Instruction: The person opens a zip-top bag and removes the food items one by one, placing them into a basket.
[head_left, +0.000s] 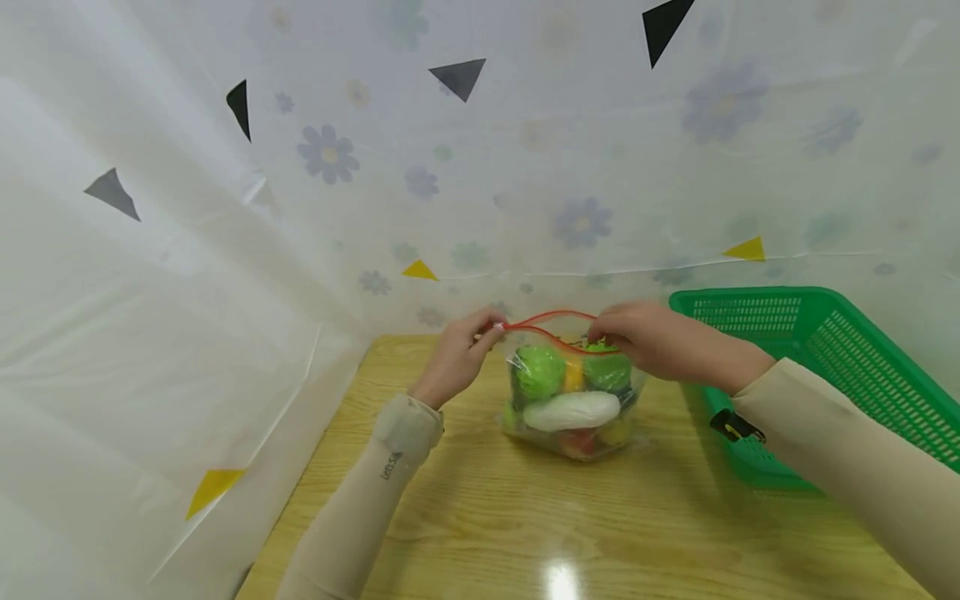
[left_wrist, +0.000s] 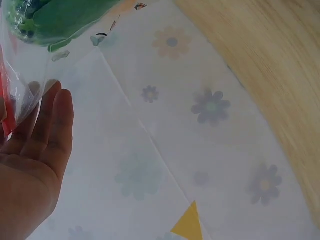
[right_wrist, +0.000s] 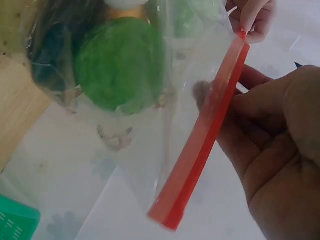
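Observation:
A clear zip bag point(head_left: 546, 446) with a red zip strip point(right_wrist: 202, 135) stands on the wooden table, filled with several vegetable-like pieces. Through its plastic show a leafy green ball point(head_left: 538, 372), a long white piece point(head_left: 572, 412) and a round green piece point(right_wrist: 120, 65). My left hand point(head_left: 459, 354) pinches the left end of the strip between thumb and fingers. At the strip's right part, my right hand point(head_left: 651, 337) holds the bag's edge, some fingertips showing through the plastic. Between the hands the bag's mouth gapes.
A green perforated basket point(head_left: 757, 293) stands on the table point(head_left: 465, 533) at the right, beside my right forearm. White sheeting point(head_left: 525, 150) with flowers and triangles rises behind the table and along its left side.

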